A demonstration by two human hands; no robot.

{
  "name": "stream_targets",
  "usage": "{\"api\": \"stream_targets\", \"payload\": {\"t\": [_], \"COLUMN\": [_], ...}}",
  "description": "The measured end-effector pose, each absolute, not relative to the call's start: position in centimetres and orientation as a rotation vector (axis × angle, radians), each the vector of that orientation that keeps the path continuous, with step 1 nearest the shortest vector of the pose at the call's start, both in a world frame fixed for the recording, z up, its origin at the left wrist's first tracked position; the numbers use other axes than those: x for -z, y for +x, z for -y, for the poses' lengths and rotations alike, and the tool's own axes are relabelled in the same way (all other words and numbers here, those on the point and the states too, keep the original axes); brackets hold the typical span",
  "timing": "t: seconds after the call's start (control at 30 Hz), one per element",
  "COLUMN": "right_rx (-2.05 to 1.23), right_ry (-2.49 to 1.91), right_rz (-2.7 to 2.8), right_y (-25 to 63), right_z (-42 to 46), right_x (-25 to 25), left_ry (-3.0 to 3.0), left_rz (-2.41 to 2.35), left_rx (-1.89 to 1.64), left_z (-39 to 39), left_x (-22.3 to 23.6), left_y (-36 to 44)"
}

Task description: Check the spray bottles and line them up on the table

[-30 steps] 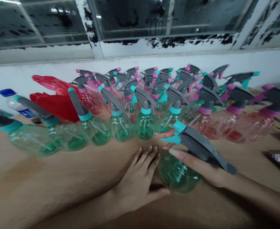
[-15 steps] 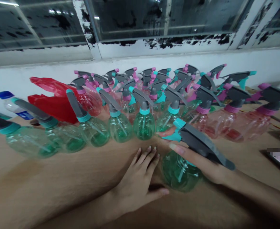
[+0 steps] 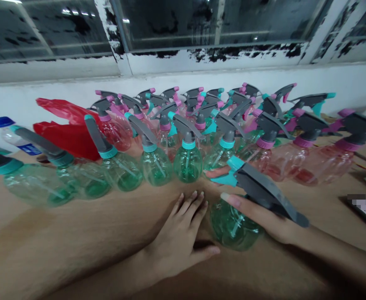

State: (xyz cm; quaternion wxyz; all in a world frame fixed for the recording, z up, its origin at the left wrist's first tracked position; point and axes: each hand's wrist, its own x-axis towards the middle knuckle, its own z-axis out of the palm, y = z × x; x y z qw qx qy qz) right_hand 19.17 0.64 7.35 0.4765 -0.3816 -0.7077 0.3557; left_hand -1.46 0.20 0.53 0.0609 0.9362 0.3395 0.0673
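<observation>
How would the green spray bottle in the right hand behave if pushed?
The held green spray bottle is probably light for its size: see-through plastic, apparently hollow. Its glossy, rounded sides may be slippery. A push on its bulky grey trigger head, which overhangs the body, could tip it.

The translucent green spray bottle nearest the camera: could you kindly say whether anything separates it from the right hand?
Nothing visible does: the right hand grips the translucent green spray bottle near its neck.

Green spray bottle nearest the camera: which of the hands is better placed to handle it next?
Likely the right hand: it grips the green spray bottle below the grey spray head. The left hand lies palm-down on the table beside it.
</observation>
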Motion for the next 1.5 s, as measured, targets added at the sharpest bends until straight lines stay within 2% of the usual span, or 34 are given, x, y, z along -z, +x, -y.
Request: {"api": "stream_targets", "payload": {"t": [0.77, 1.1, 1.5], "right_rx": [-0.917, -0.724, -0.727], "right_ry": [-0.954, -1.174, -1.073], "right_rz": [1.706, 1.757, 1.8], "right_y": [19.01, 19.19, 19.12], "right_z": [-0.6, -0.48, -0.73], "right_x": [-7.64, -7.46, -7.84], "left_ry": [2.829, 2.838, 2.852], "left_rz": [-1.022, -1.025, -1.025], "left_rx": [-0.226, -0.217, -0.234], "left_z": [-0.09, -0.22, -0.15], "left_x": [-0.62, -0.65, -0.6], "left_y": [-1.45, -1.39, -1.49]}}
